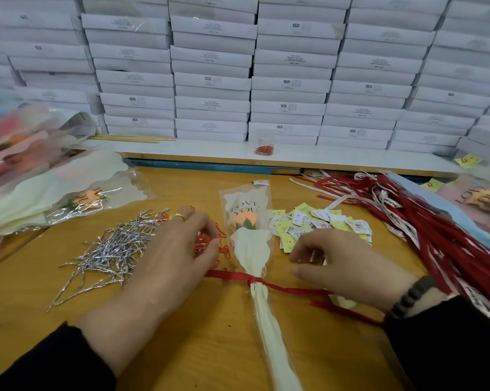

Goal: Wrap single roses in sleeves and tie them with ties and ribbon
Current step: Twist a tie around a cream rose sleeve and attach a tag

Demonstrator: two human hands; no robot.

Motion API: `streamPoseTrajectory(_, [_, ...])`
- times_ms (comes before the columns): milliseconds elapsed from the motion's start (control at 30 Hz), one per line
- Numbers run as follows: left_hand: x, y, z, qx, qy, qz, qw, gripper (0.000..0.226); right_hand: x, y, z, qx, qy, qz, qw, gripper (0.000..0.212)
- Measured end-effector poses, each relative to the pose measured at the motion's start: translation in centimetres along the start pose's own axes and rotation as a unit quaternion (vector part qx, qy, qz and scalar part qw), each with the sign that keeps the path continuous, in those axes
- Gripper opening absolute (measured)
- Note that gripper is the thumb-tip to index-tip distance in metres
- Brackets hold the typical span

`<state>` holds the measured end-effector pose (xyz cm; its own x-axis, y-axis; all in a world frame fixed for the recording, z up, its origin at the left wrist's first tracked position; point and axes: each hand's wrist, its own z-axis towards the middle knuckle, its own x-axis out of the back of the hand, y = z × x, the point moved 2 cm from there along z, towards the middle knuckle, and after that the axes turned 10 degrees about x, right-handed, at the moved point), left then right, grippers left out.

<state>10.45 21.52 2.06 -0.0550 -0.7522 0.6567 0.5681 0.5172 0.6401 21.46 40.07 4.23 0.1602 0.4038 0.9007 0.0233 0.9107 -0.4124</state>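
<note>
A wrapped rose lies on the wooden table between the two hands. Its long axis runs away from the person: the peach bloom points toward the far stacked boxes, and the stem end comes toward the near edge, leaning slightly right. The clear sleeve around it carries lettering over the bloom and cream paper below. A red ribbon is tied round the narrow part of the sleeve, its two tails lying crosswise to left and right.

The left hand rests just left of the rose, fingers curled over a small heap of red paper clips; whether it actually pinches one cannot be told. The right hand hovers just right of the sleeve, fingers loosely bent and holding nothing, above the right ribbon tail.

A scatter of silver ties lies left of the left hand. Yellow and white tags sit beside the bloom on the right, partly under the right hand. Farther right lies a thick bundle of red and white ribbons. Finished wrapped flowers are piled at far left.
</note>
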Motion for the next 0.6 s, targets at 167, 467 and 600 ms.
streamPoseTrajectory(167, [-1.4, 0.2, -0.8, -0.018, -0.161, 0.033, 0.986, 0.014, -2.9, -2.1, 0.5, 0.066, -0.022, -0.023, 0.997, 0.013])
streamPoseTrajectory(467, [-1.7, 0.1, -0.6, -0.031, -0.136, 0.102, 0.985, 0.020, -3.4, -1.6, 0.7, 0.043, -0.008, 0.066, 0.997, 0.006])
streamPoseTrajectory(600, [-1.2, 0.3, -0.6, -0.013, -0.170, 0.030, 0.985, 0.014, -3.6, -1.2, 0.8, 0.019, 0.018, 0.110, 0.994, 0.005])
